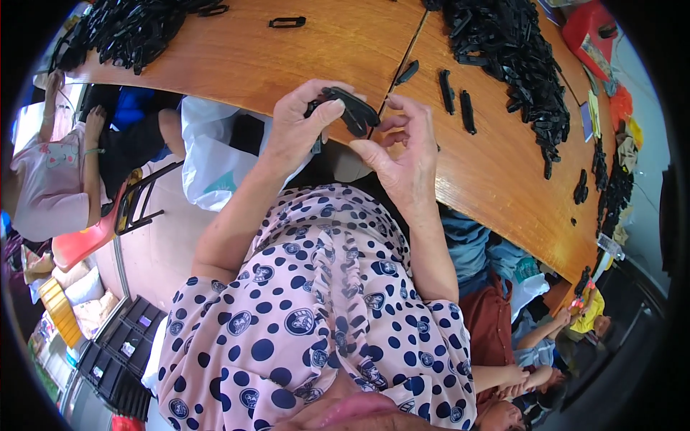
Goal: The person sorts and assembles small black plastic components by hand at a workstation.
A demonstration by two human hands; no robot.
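My left hand point(293, 122) pinches a black elongated plastic piece point(359, 116) with rounded ends between thumb and fingers, just above the table's near edge. Beside the piece's right end is my right hand point(408, 154), its thumb and curved fingers apart. Whether a fingertip brushes the piece, I cannot tell. Past my right hand lie a few loose black pieces: a short one point(407, 72), a long narrow one point(447, 92) and another narrow one point(468, 112). A black oblong frame point(287, 22) rests farther off, left of centre.
On the wooden table point(345, 54) are a heap of black parts point(133, 32) at far left and a larger heap point(503, 65) at right. A red container point(588, 36) stands at the far right. A white bag point(208, 154) hangs at the near edge. Other people sit left and right.
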